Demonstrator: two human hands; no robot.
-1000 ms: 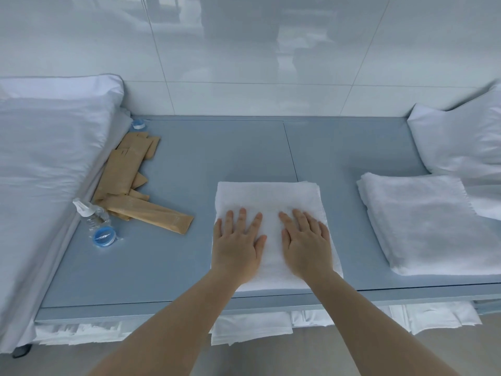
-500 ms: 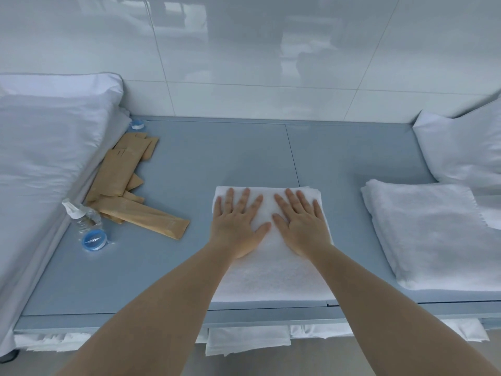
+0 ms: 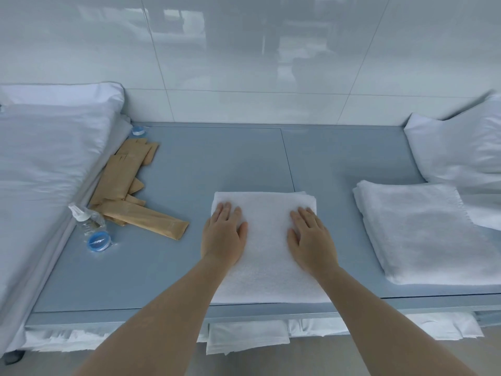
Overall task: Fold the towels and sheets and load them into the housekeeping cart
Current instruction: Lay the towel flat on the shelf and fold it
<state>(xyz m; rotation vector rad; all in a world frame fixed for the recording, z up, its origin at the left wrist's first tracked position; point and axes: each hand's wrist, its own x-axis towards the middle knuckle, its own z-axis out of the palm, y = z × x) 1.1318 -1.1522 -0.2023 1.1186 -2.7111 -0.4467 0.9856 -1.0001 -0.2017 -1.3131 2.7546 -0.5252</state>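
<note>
A folded white towel (image 3: 267, 240) lies on the blue-grey cart top (image 3: 206, 164), its near edge at the front rim. My left hand (image 3: 223, 234) presses flat on the towel's left side, and my right hand (image 3: 311, 237) presses flat on its right side, fingers pointing away from me. Both palms face down and hold nothing. A second folded white towel (image 3: 423, 234) rests to the right on the same surface. More white linen (image 3: 246, 336) shows on the shelf under the top.
Brown paper packets (image 3: 127, 191) are heaped at the left, with a small clear bottle (image 3: 86, 221) and a blue cap (image 3: 98, 241) beside them. White bedding (image 3: 46, 164) bulges at the left and a white pillow (image 3: 461, 150) at the right. A glossy tiled wall (image 3: 244, 50) stands behind.
My hands slid apart from the towel's middle toward its left and right sides, smoothing it. The towel stays in place.
</note>
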